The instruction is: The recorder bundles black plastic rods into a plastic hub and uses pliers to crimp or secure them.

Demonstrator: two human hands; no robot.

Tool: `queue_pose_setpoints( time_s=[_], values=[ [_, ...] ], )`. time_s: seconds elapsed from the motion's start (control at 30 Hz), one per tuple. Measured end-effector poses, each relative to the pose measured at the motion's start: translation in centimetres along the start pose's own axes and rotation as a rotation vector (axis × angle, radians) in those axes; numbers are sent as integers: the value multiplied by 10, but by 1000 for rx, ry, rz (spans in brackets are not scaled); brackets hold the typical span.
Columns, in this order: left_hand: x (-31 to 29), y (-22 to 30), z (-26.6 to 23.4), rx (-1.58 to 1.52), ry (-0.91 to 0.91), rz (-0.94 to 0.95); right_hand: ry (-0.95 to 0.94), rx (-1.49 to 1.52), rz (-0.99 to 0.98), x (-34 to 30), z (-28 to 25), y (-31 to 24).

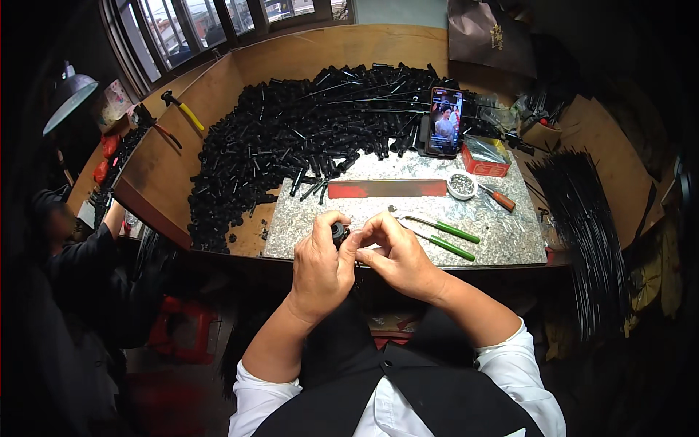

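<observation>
Just over the near edge of the work board, my left hand (320, 255) is closed around a small black cylindrical part (338, 231), whose round end shows between thumb and fingers. My right hand (393, 251) meets it from the side, thumb and forefinger pinched together at the part. Whatever those fingertips hold is too small to make out. Beyond my hands lies a flat red-and-dark bar (386, 189). Green-handled pliers (444, 237) rest to the right, close to my right hand.
A big heap of black parts (291, 138) fills the back left. A phone (445, 124), a red box (486, 156), a white bowl of small metal pieces (461, 186) and a screwdriver (501, 199) stand or lie right. Black rods (582, 218) lie far right. Another person (87, 269) sits left.
</observation>
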State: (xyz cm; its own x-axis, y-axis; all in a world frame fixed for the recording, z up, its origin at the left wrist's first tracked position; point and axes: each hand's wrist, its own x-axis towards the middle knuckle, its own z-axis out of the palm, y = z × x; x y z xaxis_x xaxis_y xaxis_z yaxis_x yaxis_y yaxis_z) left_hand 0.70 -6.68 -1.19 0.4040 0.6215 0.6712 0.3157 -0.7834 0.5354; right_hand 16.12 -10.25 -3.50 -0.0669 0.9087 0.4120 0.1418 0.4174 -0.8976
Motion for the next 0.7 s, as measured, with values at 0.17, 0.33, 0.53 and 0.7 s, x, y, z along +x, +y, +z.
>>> queue_pose_setpoints(
  time_s=[0.17,0.33,0.53,0.7],
  values=[
    [-4,-1,5,67,67,114,-15,-23,13,-3,2,2],
    [-12,-6,9,24,91,119,-2,-128,-21,-11,1,-11],
    [-16,-9,12,-118,-38,121,90,-387,-346,-17,-9,-27],
    [-19,-12,11,-233,-86,124,-5,-171,-199,-13,-16,-34]
  ],
)
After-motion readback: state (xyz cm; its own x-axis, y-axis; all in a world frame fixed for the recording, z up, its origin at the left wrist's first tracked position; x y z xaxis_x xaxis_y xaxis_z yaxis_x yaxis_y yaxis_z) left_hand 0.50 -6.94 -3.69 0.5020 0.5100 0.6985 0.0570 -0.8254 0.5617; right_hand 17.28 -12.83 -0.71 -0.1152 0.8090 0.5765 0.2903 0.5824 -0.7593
